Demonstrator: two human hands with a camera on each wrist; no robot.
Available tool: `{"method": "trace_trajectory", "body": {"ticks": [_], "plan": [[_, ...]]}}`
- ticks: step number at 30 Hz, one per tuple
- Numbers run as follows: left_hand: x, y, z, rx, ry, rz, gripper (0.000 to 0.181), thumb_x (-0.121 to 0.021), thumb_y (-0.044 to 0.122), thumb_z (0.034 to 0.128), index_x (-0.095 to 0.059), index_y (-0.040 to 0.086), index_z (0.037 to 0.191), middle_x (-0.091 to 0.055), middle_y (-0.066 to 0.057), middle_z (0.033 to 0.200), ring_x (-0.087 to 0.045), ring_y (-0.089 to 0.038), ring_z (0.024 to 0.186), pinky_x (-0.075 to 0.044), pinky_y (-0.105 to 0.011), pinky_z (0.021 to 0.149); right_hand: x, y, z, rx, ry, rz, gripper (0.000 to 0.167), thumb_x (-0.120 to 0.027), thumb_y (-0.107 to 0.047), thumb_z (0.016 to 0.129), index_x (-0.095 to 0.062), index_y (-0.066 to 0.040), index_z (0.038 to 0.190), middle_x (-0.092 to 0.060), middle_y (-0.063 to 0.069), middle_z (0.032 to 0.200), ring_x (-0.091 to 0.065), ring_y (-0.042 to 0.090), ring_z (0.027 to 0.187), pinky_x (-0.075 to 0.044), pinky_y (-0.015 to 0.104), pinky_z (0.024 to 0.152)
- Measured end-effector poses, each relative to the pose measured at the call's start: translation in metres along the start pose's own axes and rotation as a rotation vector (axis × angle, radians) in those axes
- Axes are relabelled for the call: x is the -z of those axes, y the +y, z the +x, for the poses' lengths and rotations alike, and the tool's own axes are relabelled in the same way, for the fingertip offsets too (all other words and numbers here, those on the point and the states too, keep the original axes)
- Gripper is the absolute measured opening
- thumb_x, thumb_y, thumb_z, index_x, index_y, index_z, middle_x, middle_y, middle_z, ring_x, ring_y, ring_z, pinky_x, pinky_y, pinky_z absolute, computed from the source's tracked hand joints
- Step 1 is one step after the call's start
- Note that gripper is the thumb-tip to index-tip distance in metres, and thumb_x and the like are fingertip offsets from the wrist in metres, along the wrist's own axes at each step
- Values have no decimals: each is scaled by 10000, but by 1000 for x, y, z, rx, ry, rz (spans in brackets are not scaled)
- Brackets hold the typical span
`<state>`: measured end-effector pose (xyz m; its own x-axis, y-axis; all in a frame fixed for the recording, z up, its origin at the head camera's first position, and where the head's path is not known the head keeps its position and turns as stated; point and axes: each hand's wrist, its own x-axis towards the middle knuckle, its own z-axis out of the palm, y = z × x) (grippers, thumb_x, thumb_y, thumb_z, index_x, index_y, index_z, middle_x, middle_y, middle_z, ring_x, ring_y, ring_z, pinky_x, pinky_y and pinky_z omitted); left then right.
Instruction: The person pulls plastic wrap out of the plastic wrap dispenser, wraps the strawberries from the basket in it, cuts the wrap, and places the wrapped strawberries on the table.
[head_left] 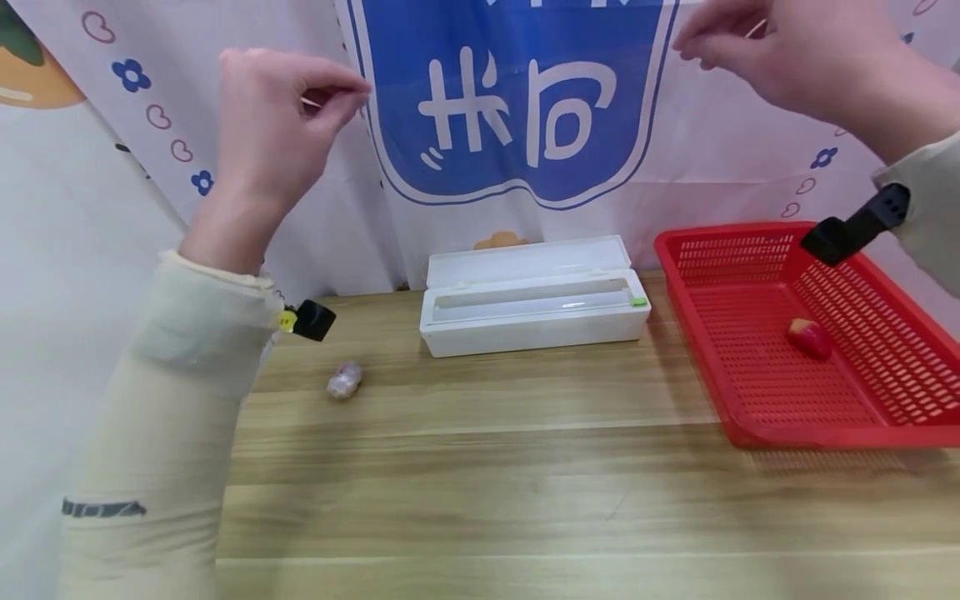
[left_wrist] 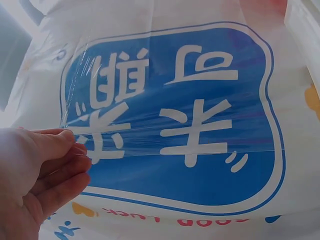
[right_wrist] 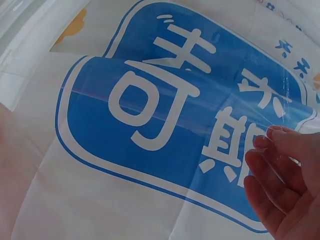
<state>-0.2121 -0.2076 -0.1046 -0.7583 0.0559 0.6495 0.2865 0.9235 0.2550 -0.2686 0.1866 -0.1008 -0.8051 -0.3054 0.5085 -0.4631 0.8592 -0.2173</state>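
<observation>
Raised in front of the hanging cloth, my left hand point(head_left: 273, 117) pinches one edge of a transparent sheet of cling film point(left_wrist: 150, 135) between thumb and fingers. My right hand point(head_left: 795, 58), at the upper right, pinches the other side. The film runs taut with fine creases from the fingertips in both wrist views, and can hardly be made out in the head view. Below, between the hands, a white cling film dispenser box point(head_left: 536, 329) stands with its lid point(head_left: 528, 258) tipped back. A small, pale, purplish lump that looks film-wrapped point(head_left: 345, 380) lies left on the table.
A red plastic basket point(head_left: 750, 435) stands at the table's right, with a small red item point(head_left: 808, 337) with a tan end inside. The cloth point(head_left: 517, 179) with a blue printed panel hangs behind the wooden table point(head_left: 525, 500).
</observation>
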Motion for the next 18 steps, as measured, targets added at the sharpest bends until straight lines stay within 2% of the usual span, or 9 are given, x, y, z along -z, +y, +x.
{"method": "trace_trajectory", "body": {"ticks": [3, 4, 7, 8, 10, 11, 13, 16, 18], "plan": [[4, 1, -12, -57, 10, 6, 284, -543, 293, 1008, -739, 156, 1162, -738, -12, 1169, -714, -189, 1040, -536, -157, 918, 2, -1, -9, 37, 5, -37, 359, -483, -308, 1020, -648, -156, 1300, -639, 149, 1268, -434, -19, 876, -391, 13, 792], [5, 0, -16, -82, 20, 6, 271, -556, 283, 1004, -747, 153, 1145, -743, -9, 1148, -717, -126, 1020, -530, -129, 897, 2, -2, -12, 48, 6, -48, 352, -489, -296, 1020, -654, -149, 1295, -640, 155, 1256, -448, 11, 894, -381, 1, 793], [9, -1, -28, -194, 78, -12, 212, -607, 232, 983, -779, 136, 1062, -764, -20, 1066, -714, -13, 938, -488, -33, 814, 2, -2, -21, 97, 11, -71, 331, -511, -257, 1016, -667, -126, 1277, -650, 175, 1212, -513, 148, 945, -319, -31, 763], [10, -2, -33, -235, 99, -26, 193, -624, 217, 974, -786, 132, 1035, -768, -29, 1043, -721, -22, 918, -465, -4, 794, 2, -2, -24, 112, 13, -78, 322, -523, -245, 1012, -672, -125, 1270, -659, 173, 1198, -521, 176, 946, -301, -41, 750], [12, -5, -42, -319, 123, -49, 166, -649, 188, 959, -793, 114, 996, -774, -55, 1008, -723, -10, 898, -438, 26, 786, 2, -1, -31, 136, 16, -79, 304, -554, -228, 998, -682, -134, 1257, -679, 163, 1178, -537, 161, 939, -271, -60, 729], [13, -7, -47, -354, 135, -70, 147, -666, 170, 947, -796, 109, 979, -777, -72, 987, -744, -79, 891, -431, 31, 787, 1, 0, -35, 155, 19, -75, 292, -574, -223, 989, -690, -141, 1244, -689, 156, 1165, -560, 164, 936, -271, -66, 732], [17, -10, -58, -426, 133, -79, 127, -686, 144, 931, -794, 91, 971, -778, -92, 967, -747, -99, 890, -428, 29, 804, 1, 4, -43, 178, 31, -77, 278, -626, -233, 963, -704, -186, 1226, -718, 111, 1139, -577, 51, 911, -294, -78, 741], [23, -16, -74, -518, 109, -81, 127, -710, 117, 909, -783, 58, 995, -775, -114, 970, -664, 101, 955, -437, 13, 829, 0, 12, -59, 230, 35, -76, 275, -693, -238, 924, -715, -271, 1196, -747, 40, 1090, -651, 29, 901, -326, -82, 754], [27, -18, -84, -559, 85, -121, 131, -731, 87, 884, -780, 51, 1001, -776, -112, 967, -593, 197, 971, -456, -6, 818, 0, 17, -70, 288, 26, -94, 301, -740, -226, 888, -718, -328, 1170, -755, -13, 1048, -669, -6, 883, -346, -81, 752]]}}
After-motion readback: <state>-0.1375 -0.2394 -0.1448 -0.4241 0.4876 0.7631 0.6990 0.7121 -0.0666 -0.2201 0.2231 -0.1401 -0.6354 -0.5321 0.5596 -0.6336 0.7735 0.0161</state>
